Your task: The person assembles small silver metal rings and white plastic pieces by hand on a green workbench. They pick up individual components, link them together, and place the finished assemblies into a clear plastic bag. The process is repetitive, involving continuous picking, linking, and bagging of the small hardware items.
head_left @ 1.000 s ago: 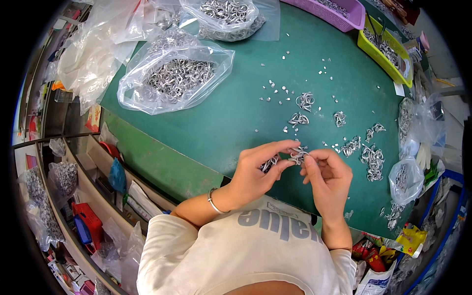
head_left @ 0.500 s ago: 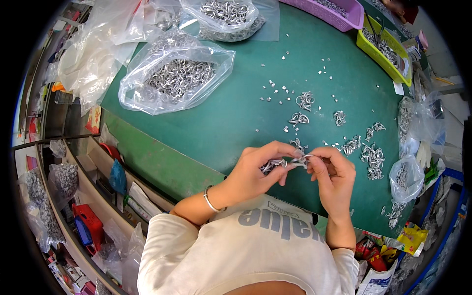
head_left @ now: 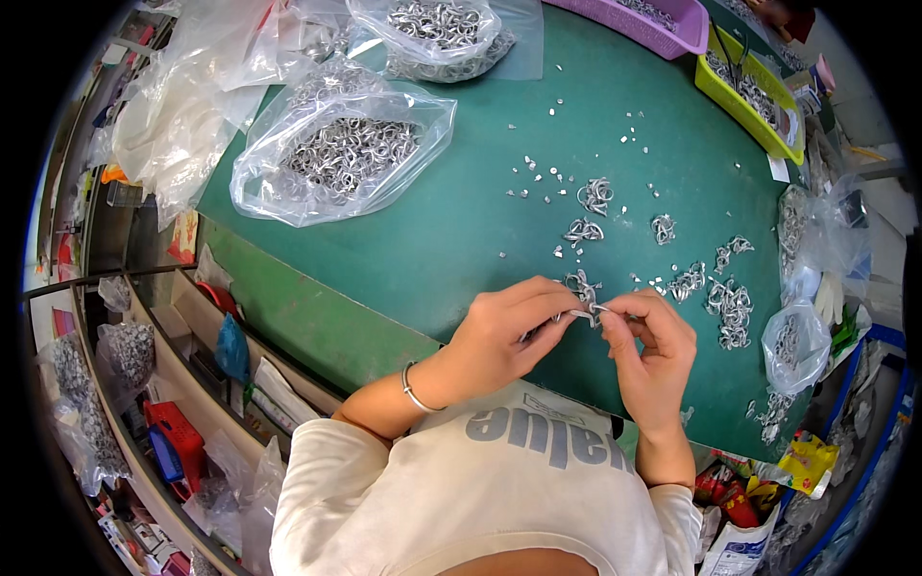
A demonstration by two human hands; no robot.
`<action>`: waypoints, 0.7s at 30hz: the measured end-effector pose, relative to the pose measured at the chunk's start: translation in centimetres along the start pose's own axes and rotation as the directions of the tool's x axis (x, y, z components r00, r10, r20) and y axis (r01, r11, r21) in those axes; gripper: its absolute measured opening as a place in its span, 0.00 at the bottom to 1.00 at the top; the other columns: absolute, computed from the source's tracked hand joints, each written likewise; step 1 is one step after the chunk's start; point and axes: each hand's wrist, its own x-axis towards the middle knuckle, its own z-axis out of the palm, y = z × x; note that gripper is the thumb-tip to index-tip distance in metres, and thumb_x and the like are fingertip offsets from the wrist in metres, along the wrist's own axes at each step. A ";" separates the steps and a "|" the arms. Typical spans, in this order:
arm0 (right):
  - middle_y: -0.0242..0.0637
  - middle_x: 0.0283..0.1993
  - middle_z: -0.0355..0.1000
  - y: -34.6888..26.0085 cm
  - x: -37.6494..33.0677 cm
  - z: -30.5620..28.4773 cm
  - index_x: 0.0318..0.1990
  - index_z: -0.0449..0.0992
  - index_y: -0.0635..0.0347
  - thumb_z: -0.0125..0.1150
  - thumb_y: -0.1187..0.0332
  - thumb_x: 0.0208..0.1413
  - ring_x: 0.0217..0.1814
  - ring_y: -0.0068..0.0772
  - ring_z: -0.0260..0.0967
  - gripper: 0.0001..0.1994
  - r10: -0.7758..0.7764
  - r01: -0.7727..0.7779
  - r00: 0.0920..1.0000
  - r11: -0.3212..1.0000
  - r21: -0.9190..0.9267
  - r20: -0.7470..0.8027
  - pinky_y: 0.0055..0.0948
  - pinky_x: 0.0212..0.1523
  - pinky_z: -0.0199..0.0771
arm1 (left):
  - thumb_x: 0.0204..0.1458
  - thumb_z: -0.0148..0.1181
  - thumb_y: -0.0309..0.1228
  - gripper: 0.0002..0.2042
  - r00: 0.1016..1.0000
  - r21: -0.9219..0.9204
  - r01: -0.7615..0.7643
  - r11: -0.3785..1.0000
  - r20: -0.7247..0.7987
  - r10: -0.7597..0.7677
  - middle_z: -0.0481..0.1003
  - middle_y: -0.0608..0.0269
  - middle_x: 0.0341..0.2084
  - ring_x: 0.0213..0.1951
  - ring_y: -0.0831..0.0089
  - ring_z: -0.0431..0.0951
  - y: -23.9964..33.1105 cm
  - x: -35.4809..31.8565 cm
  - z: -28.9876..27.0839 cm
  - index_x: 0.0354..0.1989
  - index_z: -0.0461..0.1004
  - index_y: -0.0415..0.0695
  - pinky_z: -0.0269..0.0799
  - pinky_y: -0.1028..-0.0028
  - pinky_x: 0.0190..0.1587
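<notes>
My left hand (head_left: 504, 328) is closed at the table's near edge, thumb and forefinger pinching a small silver metal ring (head_left: 584, 316). More grey metal shows inside its curled fingers, mostly hidden. My right hand (head_left: 655, 346) pinches the other side of the ring piece between thumb and forefinger; its remaining fingers are curled. Whether the pinched metal is one ring or two joined ones, I cannot tell. Just beyond the fingertips lies a small heap of rings (head_left: 581, 283). To the right of it are further ring clusters (head_left: 688, 282) and a larger ring pile (head_left: 732, 315).
Tiny metal bits (head_left: 553, 171) are scattered over the green table (head_left: 461, 211). An opened clear bag of rings (head_left: 351, 158) stands at left, another bag (head_left: 447, 29) behind it. Purple (head_left: 663, 34) and yellow-green baskets (head_left: 715, 91) stand at far right. Shelves (head_left: 163, 326) fill the left side.
My left fingers have closed further over the loose rings, which showed more before. The pinched ring has turned between my hands; my right hand has hardly moved.
</notes>
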 end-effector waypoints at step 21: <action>0.32 0.26 0.70 0.5 -0.2 -0.1 0.33 0.73 0.67 0.57 0.78 0.53 0.25 0.14 0.65 0.02 0.314 -0.341 0.940 0.862 0.374 0.133 0.12 0.20 0.63 | 0.36 0.55 0.12 0.18 0.984 0.158 -0.175 0.972 0.037 0.172 0.74 0.54 0.31 0.26 0.62 0.77 -0.6 -0.3 -0.2 0.40 0.74 0.37 0.73 0.72 0.25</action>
